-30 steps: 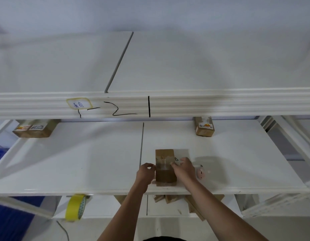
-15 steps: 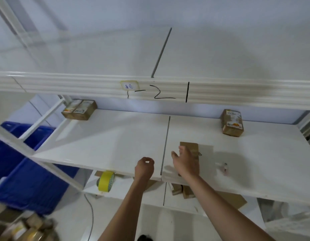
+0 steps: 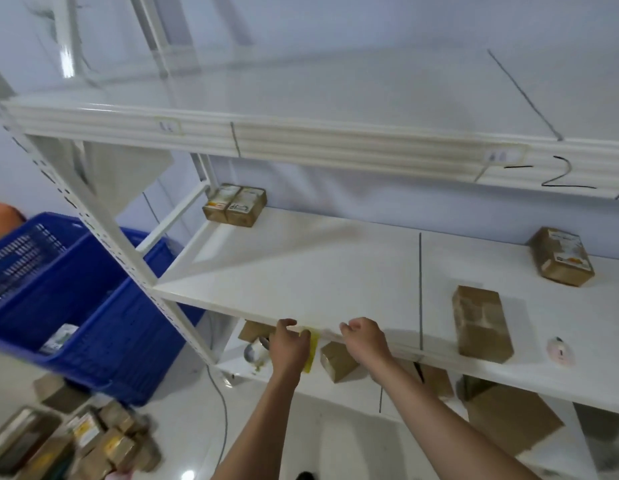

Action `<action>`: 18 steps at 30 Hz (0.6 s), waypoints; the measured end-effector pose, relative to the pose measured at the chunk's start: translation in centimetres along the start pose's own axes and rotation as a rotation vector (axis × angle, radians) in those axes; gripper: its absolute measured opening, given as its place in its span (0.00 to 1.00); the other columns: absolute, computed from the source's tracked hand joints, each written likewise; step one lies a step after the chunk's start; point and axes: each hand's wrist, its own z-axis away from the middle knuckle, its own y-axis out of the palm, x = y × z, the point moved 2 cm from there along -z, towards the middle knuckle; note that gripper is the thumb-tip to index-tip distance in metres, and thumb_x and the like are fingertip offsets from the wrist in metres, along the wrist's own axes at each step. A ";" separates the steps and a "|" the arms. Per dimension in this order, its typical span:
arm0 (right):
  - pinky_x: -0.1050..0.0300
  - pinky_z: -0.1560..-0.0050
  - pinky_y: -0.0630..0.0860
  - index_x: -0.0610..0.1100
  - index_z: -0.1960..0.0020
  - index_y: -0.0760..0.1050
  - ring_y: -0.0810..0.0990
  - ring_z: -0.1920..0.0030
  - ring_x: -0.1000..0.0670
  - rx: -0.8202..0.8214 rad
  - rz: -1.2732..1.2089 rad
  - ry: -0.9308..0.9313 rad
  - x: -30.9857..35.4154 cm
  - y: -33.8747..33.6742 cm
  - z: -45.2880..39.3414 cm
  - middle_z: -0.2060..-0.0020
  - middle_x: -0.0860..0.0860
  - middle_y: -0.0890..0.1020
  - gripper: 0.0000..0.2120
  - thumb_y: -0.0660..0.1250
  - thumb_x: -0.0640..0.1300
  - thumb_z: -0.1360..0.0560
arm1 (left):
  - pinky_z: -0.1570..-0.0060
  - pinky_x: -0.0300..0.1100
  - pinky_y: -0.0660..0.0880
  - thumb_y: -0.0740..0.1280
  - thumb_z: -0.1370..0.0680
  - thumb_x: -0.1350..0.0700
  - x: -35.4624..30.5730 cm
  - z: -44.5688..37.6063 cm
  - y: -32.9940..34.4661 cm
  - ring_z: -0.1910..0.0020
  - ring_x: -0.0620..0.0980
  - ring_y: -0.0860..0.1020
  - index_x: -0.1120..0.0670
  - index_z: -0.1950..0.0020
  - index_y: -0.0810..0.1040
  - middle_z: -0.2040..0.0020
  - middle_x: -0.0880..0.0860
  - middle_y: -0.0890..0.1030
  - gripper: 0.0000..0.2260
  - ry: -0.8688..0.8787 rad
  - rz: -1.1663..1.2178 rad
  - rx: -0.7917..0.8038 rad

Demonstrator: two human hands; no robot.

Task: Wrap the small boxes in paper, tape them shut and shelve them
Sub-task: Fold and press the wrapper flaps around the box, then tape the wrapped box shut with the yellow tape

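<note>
Left hand: we see our left hand at the front lip of the middle shelf, fingers loosely curled, nothing clearly in them. A yellow tape roll sits just behind it on the shelf below; contact we can't tell.
Right hand: our right hand is beside the left at the same lip, fingers loosely bent, holding nothing (blurred, so fingertip contact with the edge is unclear).
Wrapped box: the brown wrapped box lies flat on the middle shelf, right of the board seam, well apart from both hands. Long axis runs front to back, slightly skewed.
Other boxes: a labelled box near the back on the right, a pair of boxes at the back left corner.
Small item: a pale pink round thing just right of the wrapped box.
Below: more brown boxes on the lower shelf.
Left side: blue crate, loose boxes on the floor.
</note>
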 end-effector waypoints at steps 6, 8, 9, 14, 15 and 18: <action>0.58 0.64 0.69 0.42 0.60 0.74 0.75 0.66 0.47 0.037 -0.189 0.219 1.7 3.9 -1.1 0.67 0.45 0.76 0.06 0.65 0.40 0.25 | 0.49 0.42 0.70 0.69 0.20 0.54 2.1 -2.3 -1.8 0.45 0.51 0.72 0.52 0.34 0.66 0.42 0.52 0.72 0.18 -0.061 -0.029 0.350; 0.55 0.63 0.76 0.40 0.61 0.76 0.79 0.66 0.45 0.051 -0.201 0.288 1.1 4.9 -2.1 0.69 0.45 0.78 0.03 0.65 0.38 0.28 | 0.48 0.42 0.70 0.71 0.21 0.53 2.7 -3.0 -1.7 0.43 0.51 0.73 0.54 0.32 0.67 0.38 0.52 0.74 0.21 -0.073 -0.027 0.394; 0.53 0.61 0.79 0.39 0.60 0.77 0.80 0.66 0.44 0.057 -0.211 0.308 0.6 5.4 -2.6 0.69 0.45 0.79 0.03 0.65 0.38 0.30 | 0.49 0.42 0.71 0.72 0.22 0.53 3.1 -3.4 -1.6 0.43 0.51 0.75 0.55 0.32 0.68 0.37 0.53 0.75 0.22 -0.088 -0.017 0.401; 0.45 0.54 0.84 0.35 0.48 0.78 0.85 0.56 0.40 0.050 -0.323 0.381 0.7 7.2 -3.4 0.55 0.39 0.85 0.15 0.70 0.48 0.24 | 0.53 0.40 0.72 0.67 0.19 0.54 2.6 -4.6 -1.8 0.45 0.52 0.74 0.57 0.31 0.72 0.34 0.57 0.76 0.18 -0.101 -0.008 0.437; 0.47 0.55 0.84 0.36 0.48 0.77 0.85 0.56 0.41 0.035 -0.341 0.402 1.1 7.2 -3.1 0.54 0.40 0.84 0.15 0.70 0.49 0.23 | 0.53 0.39 0.72 0.67 0.19 0.54 2.5 -4.9 -1.8 0.46 0.52 0.74 0.57 0.30 0.72 0.35 0.58 0.76 0.18 -0.103 -0.010 0.448; 0.52 0.57 0.80 0.38 0.51 0.75 0.80 0.62 0.45 -0.042 -0.413 0.456 1.3 7.1 -3.5 0.59 0.44 0.81 0.13 0.72 0.49 0.23 | 0.55 0.40 0.71 0.67 0.19 0.53 2.1 -5.0 -1.9 0.49 0.51 0.74 0.53 0.37 0.74 0.42 0.56 0.77 0.11 -0.100 0.004 0.476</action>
